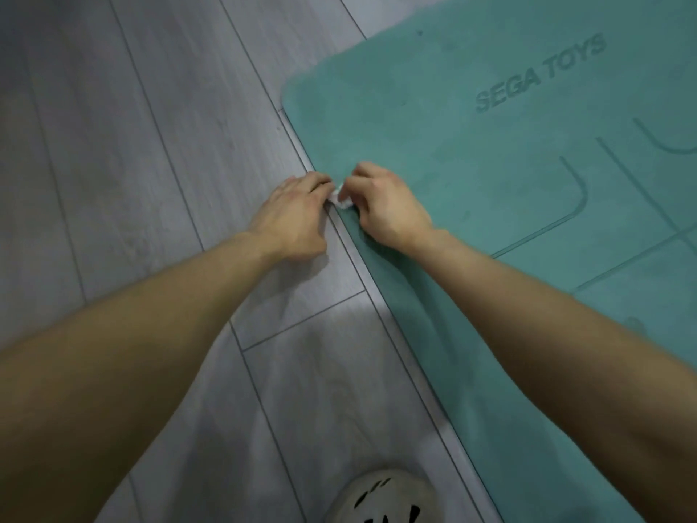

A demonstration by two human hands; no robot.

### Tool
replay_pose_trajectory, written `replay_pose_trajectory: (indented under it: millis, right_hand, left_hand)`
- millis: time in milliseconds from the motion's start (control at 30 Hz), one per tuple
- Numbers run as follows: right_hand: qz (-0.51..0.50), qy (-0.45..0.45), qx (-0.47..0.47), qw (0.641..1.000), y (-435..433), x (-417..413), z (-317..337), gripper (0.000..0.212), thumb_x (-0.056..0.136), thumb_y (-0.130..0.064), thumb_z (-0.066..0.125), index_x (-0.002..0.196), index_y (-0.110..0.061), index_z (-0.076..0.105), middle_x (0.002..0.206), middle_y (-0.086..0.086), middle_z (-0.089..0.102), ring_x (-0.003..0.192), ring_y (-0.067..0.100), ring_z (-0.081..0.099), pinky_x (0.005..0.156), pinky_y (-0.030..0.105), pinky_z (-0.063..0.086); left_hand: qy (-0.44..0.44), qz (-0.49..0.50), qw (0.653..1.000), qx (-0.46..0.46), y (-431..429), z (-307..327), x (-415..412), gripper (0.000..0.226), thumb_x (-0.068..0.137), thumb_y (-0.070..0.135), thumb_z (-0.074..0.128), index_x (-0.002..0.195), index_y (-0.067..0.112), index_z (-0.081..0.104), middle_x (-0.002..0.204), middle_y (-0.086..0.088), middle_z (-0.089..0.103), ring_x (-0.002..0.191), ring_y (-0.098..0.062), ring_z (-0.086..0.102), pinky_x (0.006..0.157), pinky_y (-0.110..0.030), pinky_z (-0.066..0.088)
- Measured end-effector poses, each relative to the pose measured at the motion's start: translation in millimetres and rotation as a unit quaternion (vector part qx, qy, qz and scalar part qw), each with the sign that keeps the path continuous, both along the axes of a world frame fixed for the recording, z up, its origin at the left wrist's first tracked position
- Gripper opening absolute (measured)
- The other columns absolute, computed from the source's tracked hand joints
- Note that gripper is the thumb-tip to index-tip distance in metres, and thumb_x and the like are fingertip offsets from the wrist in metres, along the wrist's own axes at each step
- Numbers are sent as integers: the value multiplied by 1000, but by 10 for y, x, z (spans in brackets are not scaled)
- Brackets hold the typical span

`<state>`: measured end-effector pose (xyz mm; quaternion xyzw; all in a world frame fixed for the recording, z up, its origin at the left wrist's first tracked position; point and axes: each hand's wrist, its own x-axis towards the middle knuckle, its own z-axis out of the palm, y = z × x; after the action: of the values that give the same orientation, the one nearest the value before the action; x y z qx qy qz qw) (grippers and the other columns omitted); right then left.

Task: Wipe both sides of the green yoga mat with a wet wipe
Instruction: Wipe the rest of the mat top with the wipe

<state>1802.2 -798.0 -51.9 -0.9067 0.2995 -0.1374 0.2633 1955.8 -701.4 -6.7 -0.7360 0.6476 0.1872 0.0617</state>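
The green yoga mat [471, 152] lies flat on the floor at the right, with "SEGA TOYS" and line markings on its upper face. A small white wet wipe [340, 200], crumpled, sits at the mat's left edge between my two hands. My left hand [292, 217] is over the floor beside that edge and pinches the wipe with its fingertips. My right hand [384, 205] is over the mat and pinches the wipe's other side. Most of the wipe is hidden by my fingers.
Grey wood-plank floor [151, 164] fills the left and the bottom of the view. A white slipper with dark slots [381, 496] is on the floor at the bottom, close to the mat's edge.
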Motion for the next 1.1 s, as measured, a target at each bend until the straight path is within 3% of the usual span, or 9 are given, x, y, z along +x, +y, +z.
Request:
replay_pose_trajectory:
  millis: [233, 533, 667, 833, 867, 933, 1033, 1067, 1100]
  right_hand:
    - [78, 43, 53, 995, 1052, -1750, 89, 23, 91, -1, 63, 102, -17, 76, 103, 1, 61, 92, 24, 60, 77, 37, 51]
    - [2, 14, -14, 1000, 415, -626, -19, 24, 85, 1, 58, 95, -13, 74, 98, 10, 58, 89, 34, 59, 76, 41, 50]
    - [28, 4, 16, 999, 1139, -1552, -32, 19, 87, -2, 59, 97, -13, 71, 101, 6, 57, 92, 28, 56, 77, 43, 50]
    - [89, 15, 40, 995, 1687, -2637, 15, 33, 94, -3, 57, 120, -18, 72, 107, 5, 57, 96, 26, 59, 76, 37, 53]
    - [46, 16, 14, 999, 1448, -2706, 13, 30, 96, -6, 58, 118, -19, 73, 107, 5, 57, 94, 27, 60, 75, 37, 53]
    - [-161, 17, -41, 986, 775, -2900, 0, 24, 101, -22, 54, 110, -18, 76, 103, 9, 59, 90, 34, 62, 75, 37, 51]
    - [-484, 5, -41, 874, -17, -3226, 13, 37, 96, -29, 47, 105, -12, 79, 100, 18, 59, 89, 40, 63, 75, 40, 47]
    - [-533, -3, -22, 846, -19, -3169, 15, 36, 94, -26, 48, 104, -10, 79, 99, 19, 59, 87, 40, 63, 75, 40, 46]
    - [-536, -6, -17, 844, 107, -3012, 6, 33, 94, -22, 50, 103, -10, 79, 97, 18, 59, 84, 40, 63, 74, 41, 47]
  left_hand:
    - [-16, -12, 1000, -2, -37, -14, -22, 79, 80, 23, 71, 153, 8, 46, 155, -9, 44, 138, -37, 46, 122, -48, 35]
    - [-42, -45, 995, -83, 105, -58, -370, 41, 89, 23, 59, 130, 18, 64, 127, -7, 62, 119, -33, 56, 103, -52, 50]
    - [-23, -92, 990, -108, 237, -102, -659, 41, 93, 24, 62, 133, 17, 63, 130, -6, 62, 118, -32, 58, 100, -49, 52]
    - [7, -155, 982, -110, 191, -112, -1191, 46, 91, 29, 66, 136, 17, 61, 135, -5, 60, 123, -32, 57, 103, -49, 51]
    - [10, -169, 979, -109, 161, -111, -1285, 47, 91, 29, 66, 136, 17, 61, 136, -5, 60, 124, -32, 56, 103, -49, 50]
    - [15, -191, 976, -102, 113, -87, -1465, 49, 91, 31, 66, 138, 19, 59, 138, -4, 57, 126, -31, 54, 105, -49, 49]
    - [9, -212, 972, -98, 39, -63, -1622, 52, 92, 35, 67, 142, 22, 56, 142, -3, 54, 130, -30, 51, 107, -50, 48]
    - [6, -222, 970, -101, 4, -56, -1649, 53, 93, 36, 67, 142, 23, 55, 142, -3, 53, 131, -30, 51, 108, -51, 48]
    - [3, -228, 968, -102, -44, -49, -1671, 53, 93, 35, 66, 143, 23, 55, 142, -3, 53, 131, -30, 51, 108, -52, 48]
